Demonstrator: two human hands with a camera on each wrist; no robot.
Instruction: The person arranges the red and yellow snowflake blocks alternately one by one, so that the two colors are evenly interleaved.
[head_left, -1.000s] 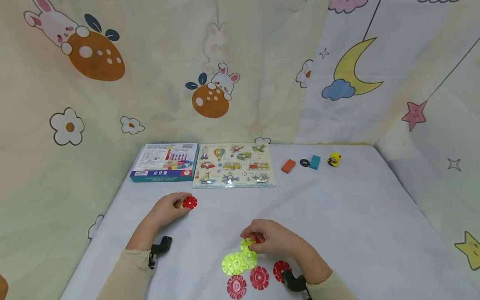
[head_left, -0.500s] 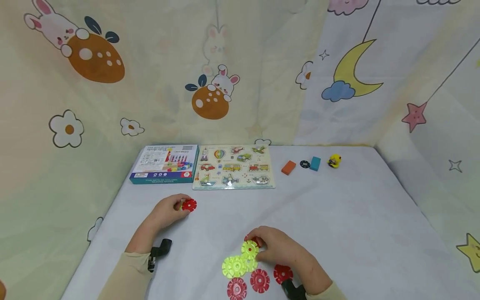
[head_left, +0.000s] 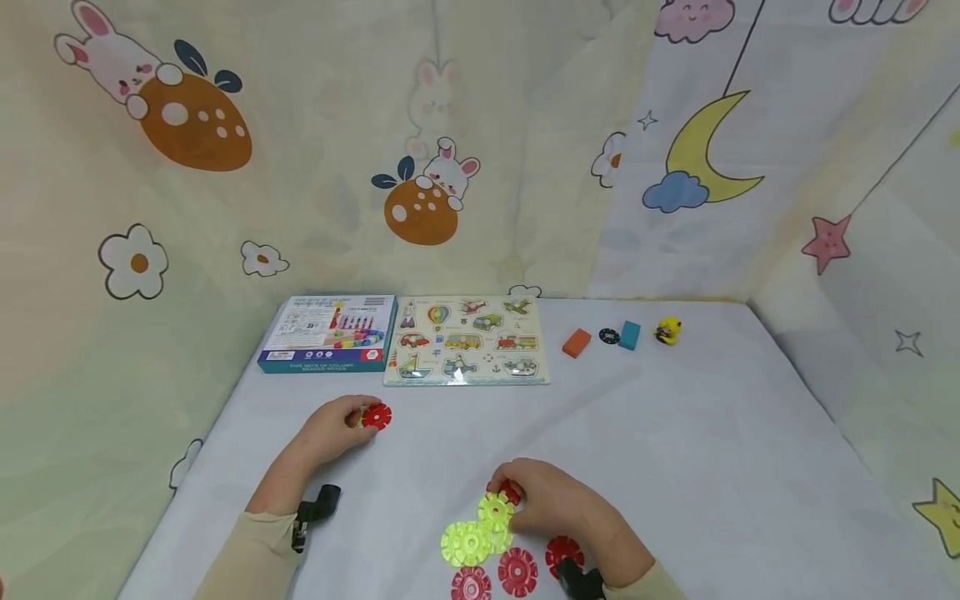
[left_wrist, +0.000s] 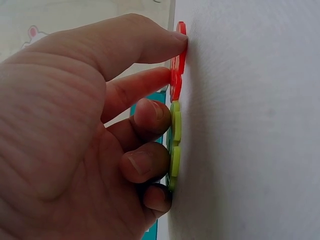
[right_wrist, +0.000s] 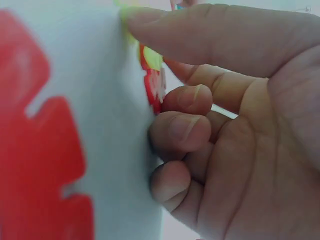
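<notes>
My left hand point(head_left: 333, 425) holds a red plastic snowflake disc point(head_left: 377, 417) low over the white cloth; thumb and index finger are at it. A yellow-green disc point(left_wrist: 176, 130) lies directly beside the red one, under the curled fingers. Nearer, my right hand point(head_left: 555, 496) grips a pair of discs, its thumb at the edge of a yellow-green disc point(head_left: 496, 511) and its fingertips by a red disc point(head_left: 512, 492), partly covered. More yellow-green discs point(head_left: 465, 543) overlap just left. Loose red discs point(head_left: 517, 572) lie in front; one red disc point(head_left: 562, 552) sits under the right wrist.
Along the back stand a toy box point(head_left: 326, 333) and a picture puzzle board point(head_left: 467, 342). Right of them are an orange block point(head_left: 577, 342), a black round chip point(head_left: 609, 336), a blue block point(head_left: 629, 335) and a yellow toy figure point(head_left: 667, 330). Printed cloth walls surround the table.
My right hand has shifted slightly right and nearer, its thumb sliding from over the yellow-green disc to its edge. The left hand keeps its hold. The head view has tilted up a little.
</notes>
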